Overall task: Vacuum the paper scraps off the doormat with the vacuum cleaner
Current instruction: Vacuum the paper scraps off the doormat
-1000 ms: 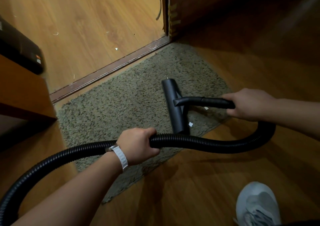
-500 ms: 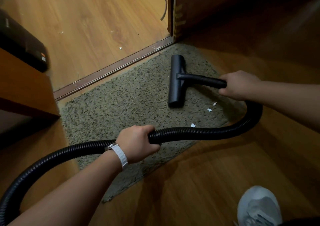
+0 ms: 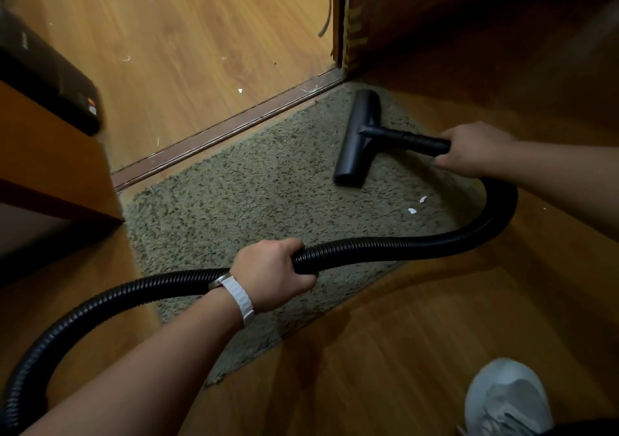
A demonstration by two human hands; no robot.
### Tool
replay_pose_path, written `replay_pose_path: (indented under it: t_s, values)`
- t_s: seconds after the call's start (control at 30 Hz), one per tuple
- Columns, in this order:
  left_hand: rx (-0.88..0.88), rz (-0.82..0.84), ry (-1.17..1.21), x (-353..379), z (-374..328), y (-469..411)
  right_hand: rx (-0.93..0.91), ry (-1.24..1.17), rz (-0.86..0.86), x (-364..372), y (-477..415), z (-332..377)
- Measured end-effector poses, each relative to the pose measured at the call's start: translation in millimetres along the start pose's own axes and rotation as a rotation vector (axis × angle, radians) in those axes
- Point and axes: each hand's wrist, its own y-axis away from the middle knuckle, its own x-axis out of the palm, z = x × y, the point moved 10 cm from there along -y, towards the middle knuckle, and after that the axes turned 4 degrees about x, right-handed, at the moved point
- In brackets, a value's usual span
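Observation:
A grey-green shaggy doormat [image 3: 254,201] lies on the wooden floor by a door threshold. The black vacuum nozzle [image 3: 356,137] rests on the mat's far right corner. My right hand [image 3: 472,149] grips the nozzle's black tube. My left hand [image 3: 271,273], with a white watch strap on the wrist, grips the ribbed black hose [image 3: 402,244], which loops from the tube around the mat's right side and off to the lower left. Two white paper scraps [image 3: 417,205] lie on the mat just below the nozzle, inside the hose loop.
A brown threshold strip [image 3: 227,127] borders the mat's far edge. Small white scraps [image 3: 239,91] dot the lighter floor beyond it. A wooden door edge [image 3: 348,23] stands at the top, wooden furniture [image 3: 50,154] at left. A grey shoe [image 3: 505,398] is at lower right.
The nozzle has moved away from me toward the mat's far right corner, uncovering paper scraps near the right edge. My right hand moved with it. My left hand stays on the hose.

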Motion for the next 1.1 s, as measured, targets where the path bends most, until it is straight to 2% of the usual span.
replay_pose_path:
  t_s: [0.2, 0.47, 0.8, 1.0, 1.1]
  values:
    - [0.009, 0.015, 0.021, 5.5, -3.8, 0.7, 0.038, -0.016, 0.071, 12.0, 25.0, -23.2]
    - [0.147, 0.070, -0.037, 21.3, -31.0, 13.0, -0.023, 0.070, 0.145, 34.1, 98.6, -32.6]
    - [0.231, 0.086, -0.060, 21.3, -63.5, 29.1, 0.225, -0.008, 0.124, 62.6, 173.0, -101.2]
    - [0.263, 0.054, -0.053, 18.2, -75.3, 38.3, 0.269, -0.043, 0.147, 64.8, 172.6, -114.9]
    - [0.269, 0.058, -0.058, 17.0, -71.0, 35.8, 0.233, -0.042, 0.170, 68.3, 165.0, -102.6]
